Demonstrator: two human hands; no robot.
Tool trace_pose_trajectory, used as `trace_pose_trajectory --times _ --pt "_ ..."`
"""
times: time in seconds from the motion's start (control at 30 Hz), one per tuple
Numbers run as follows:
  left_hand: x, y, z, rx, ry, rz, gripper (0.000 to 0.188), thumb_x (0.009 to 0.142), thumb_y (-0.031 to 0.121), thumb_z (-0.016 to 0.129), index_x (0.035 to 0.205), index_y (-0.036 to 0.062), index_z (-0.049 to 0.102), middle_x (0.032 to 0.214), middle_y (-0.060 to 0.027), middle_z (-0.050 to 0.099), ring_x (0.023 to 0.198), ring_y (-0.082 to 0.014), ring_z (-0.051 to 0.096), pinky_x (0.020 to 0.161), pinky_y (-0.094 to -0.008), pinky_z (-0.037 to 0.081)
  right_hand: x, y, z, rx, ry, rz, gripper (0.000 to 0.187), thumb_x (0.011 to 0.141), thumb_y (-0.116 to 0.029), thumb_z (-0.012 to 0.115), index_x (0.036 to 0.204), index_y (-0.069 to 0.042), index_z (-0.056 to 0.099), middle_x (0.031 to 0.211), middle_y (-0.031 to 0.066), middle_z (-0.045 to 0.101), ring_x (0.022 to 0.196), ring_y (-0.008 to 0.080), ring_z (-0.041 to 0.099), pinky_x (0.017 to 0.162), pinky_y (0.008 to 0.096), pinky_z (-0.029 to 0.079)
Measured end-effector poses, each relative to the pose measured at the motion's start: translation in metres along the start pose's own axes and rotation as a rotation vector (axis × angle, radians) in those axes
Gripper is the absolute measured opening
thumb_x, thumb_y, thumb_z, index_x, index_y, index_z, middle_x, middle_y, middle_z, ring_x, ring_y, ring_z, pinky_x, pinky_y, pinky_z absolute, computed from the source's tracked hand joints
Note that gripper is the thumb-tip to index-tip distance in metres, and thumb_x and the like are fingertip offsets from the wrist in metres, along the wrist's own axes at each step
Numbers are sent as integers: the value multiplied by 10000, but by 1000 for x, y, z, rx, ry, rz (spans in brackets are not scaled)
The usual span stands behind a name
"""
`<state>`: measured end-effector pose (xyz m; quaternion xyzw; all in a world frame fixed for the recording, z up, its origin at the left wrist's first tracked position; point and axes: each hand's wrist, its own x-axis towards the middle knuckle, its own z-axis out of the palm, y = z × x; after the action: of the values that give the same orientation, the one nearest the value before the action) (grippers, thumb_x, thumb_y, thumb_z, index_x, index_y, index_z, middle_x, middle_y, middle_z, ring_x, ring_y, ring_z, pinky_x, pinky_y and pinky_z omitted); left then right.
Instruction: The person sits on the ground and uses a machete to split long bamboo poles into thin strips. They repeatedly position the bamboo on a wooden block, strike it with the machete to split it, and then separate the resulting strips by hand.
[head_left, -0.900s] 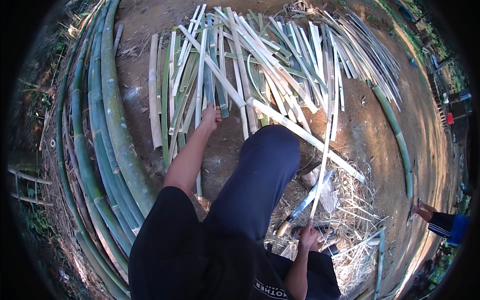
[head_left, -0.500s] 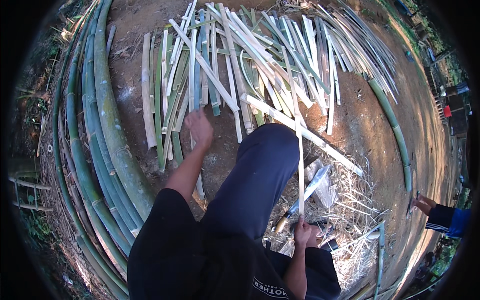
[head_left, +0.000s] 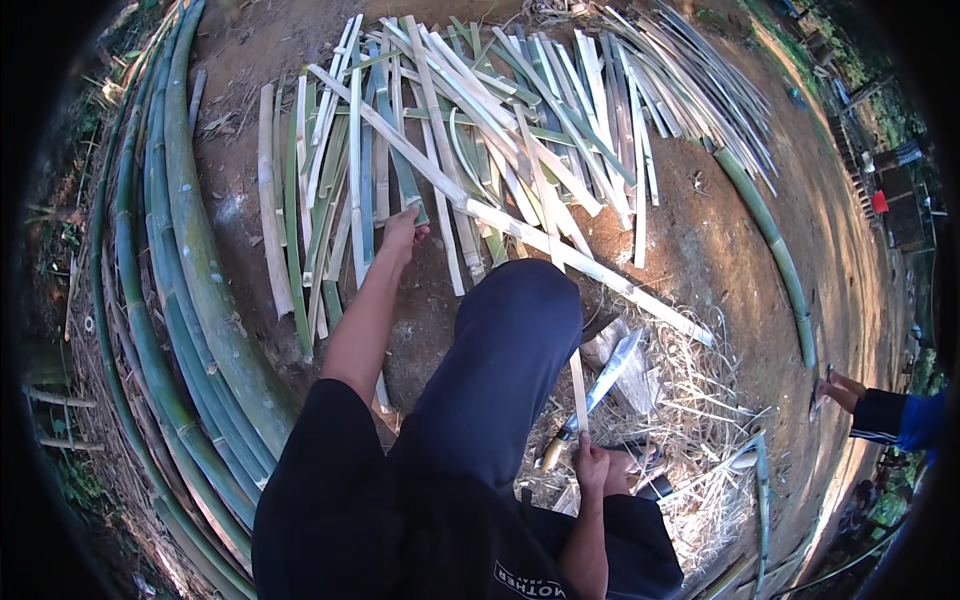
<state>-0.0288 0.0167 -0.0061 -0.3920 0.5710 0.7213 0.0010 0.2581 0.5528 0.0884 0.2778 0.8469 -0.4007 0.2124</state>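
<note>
My left hand (head_left: 400, 236) reaches forward past my knee, its fingers closed at the near end of a green-edged bamboo strip (head_left: 407, 182) in the pile. Low on the right, my right hand (head_left: 592, 464) grips the near end of a long, thin pale bamboo strip (head_left: 579, 395). That strip runs away from me, partly hidden by my knee, to the pile. A wide pale bamboo strip (head_left: 600, 278) lies slantwise beyond my knee. Beside my right hand, a long-bladed knife (head_left: 610, 375) with a wooden handle leans by a wood block (head_left: 637, 385).
Whole green bamboo poles (head_left: 215, 240) lie along the left. Thin strips (head_left: 700, 80) are bundled at the far right, near a single green pole (head_left: 770, 235). Shavings (head_left: 710, 450) cover the ground around the block. Another person's legs (head_left: 850, 390) show at the right edge.
My left hand has moved right to the end of the green-edged strip. The strip in my right hand has shifted left and now passes partly behind my knee. The whole view has shifted slightly.
</note>
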Motion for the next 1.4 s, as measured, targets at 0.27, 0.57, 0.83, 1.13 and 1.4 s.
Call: trace_pose_trajectory --times 0.27,0.57,0.83,1.13,1.4 --pt "-157 173 17 -611 -425 161 151 995 203 593 1005 57 629 768 -17 643 640 -96 570 717 -292 488 4 -10 -3 -54 47 -108 694 972 -552 574 569 14 555 484 36 481 466 117 472 451 322 362" --pt "-329 212 86 -769 -647 99 201 1032 205 502 1044 34 607 840 -46 590 626 -98 521 740 -302 465 -7 -34 -23 -50 303 -297 688 969 -535 594 581 29 530 472 35 439 480 97 428 457 351 350" --pt "-468 115 211 -527 -1016 0 164 1023 224 556 986 64 558 848 -90 671 598 -101 585 590 -229 489 -22 -54 -111 141 472 -258 678 966 -562 584 608 12 557 503 19 442 509 121 415 487 345 328" --pt "-533 -5 198 -154 -1131 -137 284 1001 302 615 951 23 607 820 -42 644 623 -91 591 538 -236 477 -123 -69 -191 267 483 -158 651 1031 -491 505 549 -55 463 488 -22 400 475 82 357 460 289 257" --pt "-516 -69 199 15 -1074 -176 241 989 243 628 978 4 595 778 -25 610 616 -85 584 517 -236 475 -162 -92 -185 171 411 -109 647 1027 -500 510 557 -56 493 482 -40 421 461 61 338 457 271 234"
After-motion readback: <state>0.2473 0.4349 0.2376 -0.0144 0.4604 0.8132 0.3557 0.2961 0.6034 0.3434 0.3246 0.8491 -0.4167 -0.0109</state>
